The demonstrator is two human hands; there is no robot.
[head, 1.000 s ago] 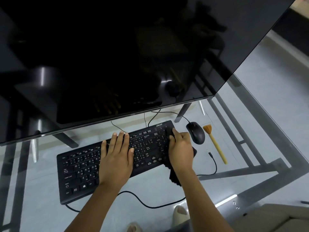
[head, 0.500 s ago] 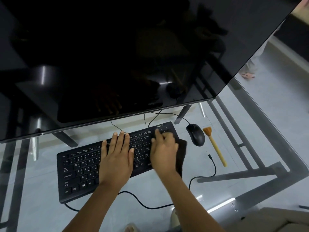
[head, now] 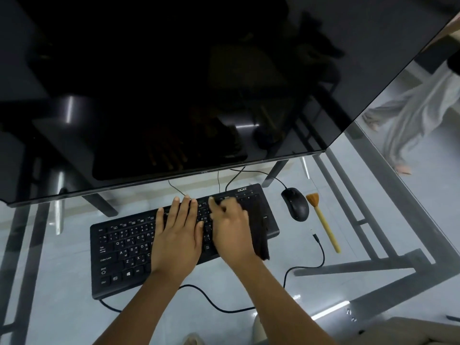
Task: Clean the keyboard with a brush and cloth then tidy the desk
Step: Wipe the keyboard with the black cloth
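Observation:
A black keyboard (head: 119, 247) lies on the glass desk (head: 49, 317) under the monitor. My left hand (head: 176, 240) lies flat on the keyboard's middle with fingers spread, holding it down. My right hand (head: 230, 230) presses a dark cloth (head: 258, 230) onto the keys right of centre; the cloth trails off to the right and over the keyboard's front edge. A wooden brush (head: 323, 224) with orange bristles lies on the glass, to the right of the mouse.
A big dark monitor (head: 174, 83) overhangs the desk's back. A black mouse (head: 295, 204) sits between keyboard and brush. Cables (head: 303, 265) loop across the glass in front. A person in light trousers (head: 418, 115) walks past at the far right.
My right hand has slid the cloth leftward along the keyboard, from its right end to beside my left hand. My left hand has stayed put. A person has come into view at the right.

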